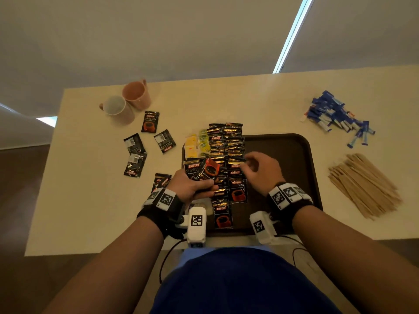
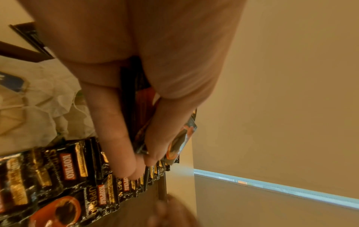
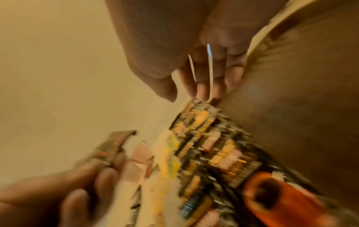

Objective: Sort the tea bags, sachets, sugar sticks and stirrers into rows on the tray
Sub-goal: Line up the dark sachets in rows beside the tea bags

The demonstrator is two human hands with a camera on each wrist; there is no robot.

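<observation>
Overhead, the left hand grips a bunch of coffee sachets above the near-left corner of the dark tray, while the right hand hovers with loosely curled fingers, holding nothing, over two rows of sachets laid beside the tea bags; loose sachets and two mugs sit left on the counter, sugar sticks and stirrers right. Closer, the left wrist view shows fingers and thumb clamped round the bunch above the rows. Blurred, the right wrist view shows relaxed fingers above the rows.
</observation>
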